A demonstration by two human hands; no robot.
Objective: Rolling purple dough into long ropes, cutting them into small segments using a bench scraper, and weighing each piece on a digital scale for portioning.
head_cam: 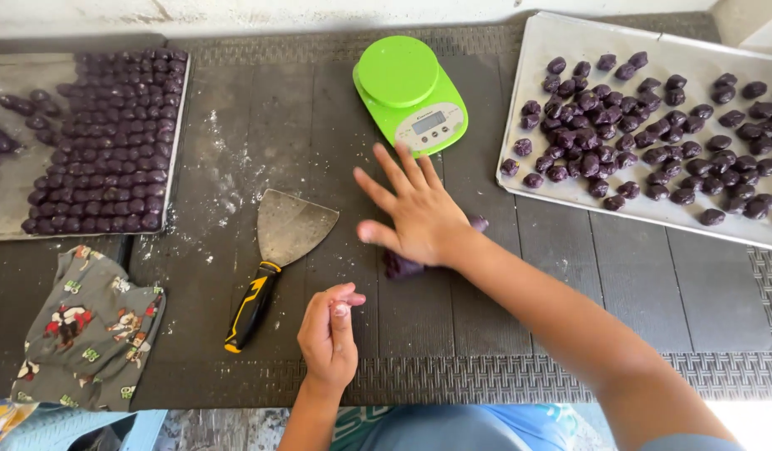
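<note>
1. One purple dough roll [403, 267] is pressed flat under the right hand [419, 213], fingers spread.
2. The left hand [327, 334] is loosely curled, holding nothing.
3. Two trays [536, 50] are seen at ten and two o'clock; one scraper [277, 250] lies at nine, one scale [411, 92] at twelve.

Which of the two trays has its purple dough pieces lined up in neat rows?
The tray on the left: its purple balls sit packed in tidy rows. On the right tray the pieces lie scattered loosely.
</note>
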